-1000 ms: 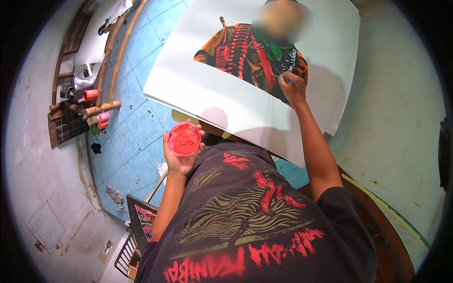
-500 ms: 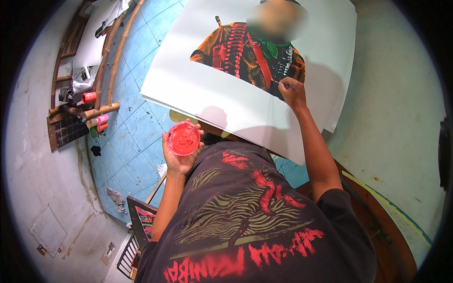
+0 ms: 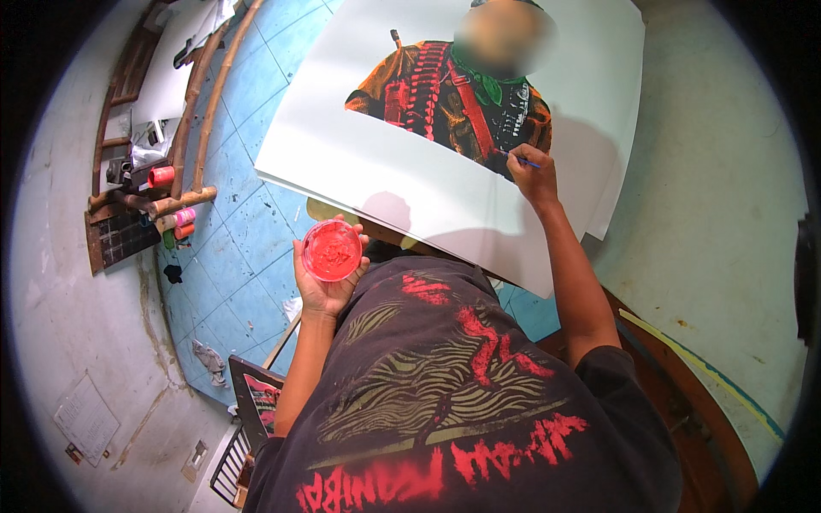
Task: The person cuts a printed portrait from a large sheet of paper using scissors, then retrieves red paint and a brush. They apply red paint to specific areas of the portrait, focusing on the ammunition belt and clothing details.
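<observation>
My left hand cups a round clear tub of red paint, its fingers wrapped round the sides. At the upper right, my right hand pinches a thin paintbrush with a blue handle. The brush tip points left, close to the lower end of a painted red strap; whether it touches cannot be made out. Under it lies a large white sheet bearing a painted portrait of a figure in black, orange, red and green. My right hand covers a little of the portrait's lower right edge.
A bamboo rack stands at the left, with red and pink bottles and dark containers beside it. Blue floor tiles show between rack and sheet. A framed picture leans at lower left, and a pale wall rises at right.
My right hand has shifted very slightly, and the brush now lies flatter, with more of its blue handle showing. My left hand and the paint tub stay where they were.
</observation>
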Motion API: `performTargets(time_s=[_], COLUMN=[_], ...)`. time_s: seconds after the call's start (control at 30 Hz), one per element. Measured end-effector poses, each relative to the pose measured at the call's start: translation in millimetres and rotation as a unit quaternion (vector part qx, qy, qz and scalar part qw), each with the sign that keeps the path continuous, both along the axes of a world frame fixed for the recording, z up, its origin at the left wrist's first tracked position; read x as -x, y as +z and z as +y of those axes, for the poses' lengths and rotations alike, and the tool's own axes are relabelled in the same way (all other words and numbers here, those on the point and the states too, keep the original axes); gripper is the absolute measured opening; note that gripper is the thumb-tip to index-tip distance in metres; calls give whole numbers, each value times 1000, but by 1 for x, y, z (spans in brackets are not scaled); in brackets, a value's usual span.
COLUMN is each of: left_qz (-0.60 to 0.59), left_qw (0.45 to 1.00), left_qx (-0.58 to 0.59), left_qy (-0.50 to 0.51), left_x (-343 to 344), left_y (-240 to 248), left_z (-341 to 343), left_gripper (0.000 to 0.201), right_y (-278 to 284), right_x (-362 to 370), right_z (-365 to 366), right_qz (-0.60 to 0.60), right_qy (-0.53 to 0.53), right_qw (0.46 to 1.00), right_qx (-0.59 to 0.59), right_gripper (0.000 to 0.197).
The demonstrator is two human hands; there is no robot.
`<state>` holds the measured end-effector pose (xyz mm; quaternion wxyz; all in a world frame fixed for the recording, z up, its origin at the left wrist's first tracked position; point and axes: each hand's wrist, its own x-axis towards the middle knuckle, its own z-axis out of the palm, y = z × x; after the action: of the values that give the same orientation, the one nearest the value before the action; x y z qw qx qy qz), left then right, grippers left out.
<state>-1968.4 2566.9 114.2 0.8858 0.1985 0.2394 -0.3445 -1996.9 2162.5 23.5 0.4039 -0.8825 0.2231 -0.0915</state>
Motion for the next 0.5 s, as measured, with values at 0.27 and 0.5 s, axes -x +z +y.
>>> performTargets(time_s=[0.27,0.5], left_qz=[-3,-10], left_qw=[1000,1000], left_qx=[4,7], left_qy=[0,-10], left_x=[1,2], left_y=[3,4], left_z=[-1,-2], left_gripper=[79,79], right_y=[-2,2], right_x=[7,11], right_z=[3,14], right_qz=[66,16], right_qy=[-2,24], right_qw=[997,999], right_qx=[25,17], right_gripper=[8,11])
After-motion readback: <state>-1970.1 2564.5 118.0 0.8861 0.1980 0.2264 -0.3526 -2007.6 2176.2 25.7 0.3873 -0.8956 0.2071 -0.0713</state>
